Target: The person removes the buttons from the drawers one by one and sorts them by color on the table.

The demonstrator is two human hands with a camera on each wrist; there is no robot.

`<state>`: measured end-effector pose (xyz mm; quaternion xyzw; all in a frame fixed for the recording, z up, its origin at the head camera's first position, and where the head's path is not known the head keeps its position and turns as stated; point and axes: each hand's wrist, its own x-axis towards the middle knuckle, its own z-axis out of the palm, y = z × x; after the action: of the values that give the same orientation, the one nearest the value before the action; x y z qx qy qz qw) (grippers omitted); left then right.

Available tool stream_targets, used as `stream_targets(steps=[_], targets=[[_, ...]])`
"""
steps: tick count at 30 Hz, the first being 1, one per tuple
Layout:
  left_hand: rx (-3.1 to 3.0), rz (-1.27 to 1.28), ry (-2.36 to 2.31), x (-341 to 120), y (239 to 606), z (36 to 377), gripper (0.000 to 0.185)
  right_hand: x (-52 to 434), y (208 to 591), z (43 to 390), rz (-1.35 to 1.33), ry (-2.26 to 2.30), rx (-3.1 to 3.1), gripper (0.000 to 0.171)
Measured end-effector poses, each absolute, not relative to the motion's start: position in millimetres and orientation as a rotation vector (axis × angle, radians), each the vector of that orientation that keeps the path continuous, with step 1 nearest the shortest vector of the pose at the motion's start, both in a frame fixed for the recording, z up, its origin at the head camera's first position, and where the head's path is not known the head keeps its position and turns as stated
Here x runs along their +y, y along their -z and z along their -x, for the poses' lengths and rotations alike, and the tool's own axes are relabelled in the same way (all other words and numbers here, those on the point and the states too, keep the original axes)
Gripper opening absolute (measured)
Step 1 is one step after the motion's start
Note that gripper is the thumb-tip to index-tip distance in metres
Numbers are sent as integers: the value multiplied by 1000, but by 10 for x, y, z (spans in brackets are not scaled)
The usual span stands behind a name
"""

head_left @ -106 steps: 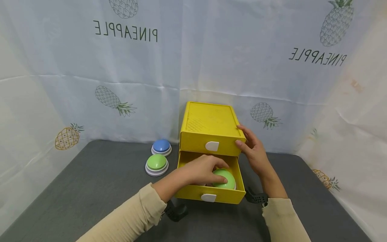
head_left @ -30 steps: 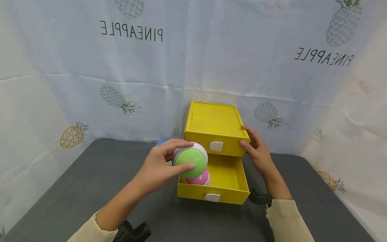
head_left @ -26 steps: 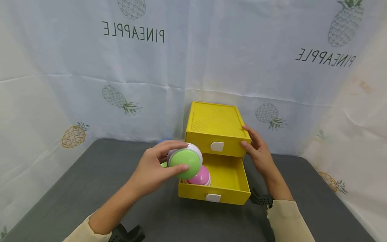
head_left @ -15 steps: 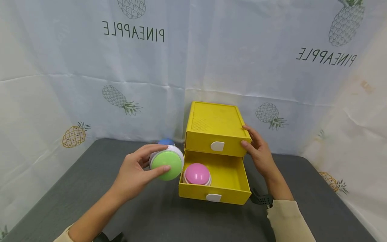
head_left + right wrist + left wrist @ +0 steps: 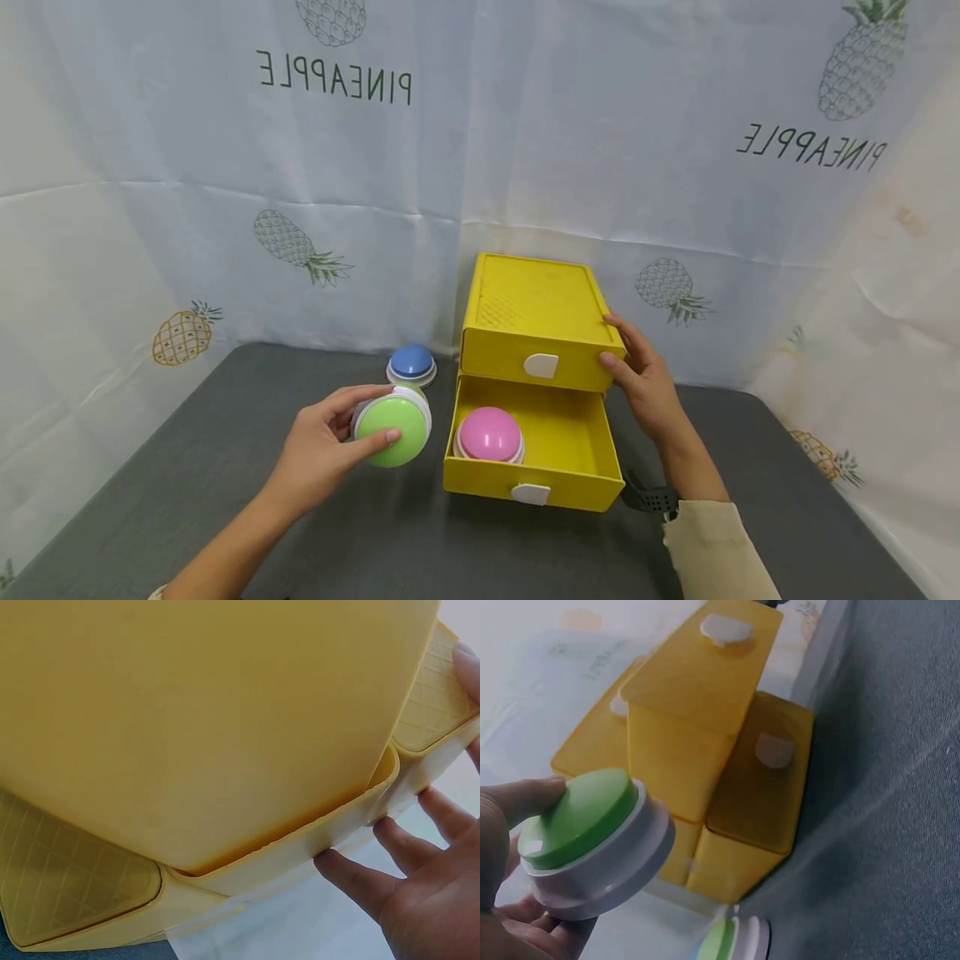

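Note:
My left hand [image 5: 315,446] grips a green dome push button [image 5: 392,432] with a white base, thumb across the green top and fingers behind the base. It hangs tilted, left of a yellow two-drawer box [image 5: 540,300]. The left wrist view also shows this held button [image 5: 604,840] from the side. My right hand [image 5: 645,383] steadies the box's right front corner, thumb on the front face. Straight fingers [image 5: 356,881] touch the box's side in the right wrist view. Inside the pulled-out lower drawer [image 5: 577,487], a pink push button [image 5: 490,433] sits at the left.
A blue push button [image 5: 412,361] stands on the dark grey table [image 5: 225,450] left of the box. Another green push button [image 5: 718,941], mostly hidden behind the held one in the head view, stands near it. A pineapple-print curtain [image 5: 375,167] hangs behind.
My left hand has lifted the green push button out of the lower drawer and carried it left and lower, past the drawer's side. The pink button now shows fully. The right hand stays put.

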<state>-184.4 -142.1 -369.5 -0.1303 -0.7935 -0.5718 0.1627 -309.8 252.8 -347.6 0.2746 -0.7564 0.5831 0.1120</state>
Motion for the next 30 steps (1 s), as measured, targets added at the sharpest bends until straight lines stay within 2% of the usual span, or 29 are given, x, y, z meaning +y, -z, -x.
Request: stream_targets(steps=[12, 30], targets=[[-2322, 242, 1577, -1583, 3809, 1980, 49, 2535, 3489, 3092, -823, -1714, -2206, 55], [-2497, -180, 1477, -2000, 4117, 2244, 62, 2531, 3489, 3087, -803, -1699, -2224, 56]])
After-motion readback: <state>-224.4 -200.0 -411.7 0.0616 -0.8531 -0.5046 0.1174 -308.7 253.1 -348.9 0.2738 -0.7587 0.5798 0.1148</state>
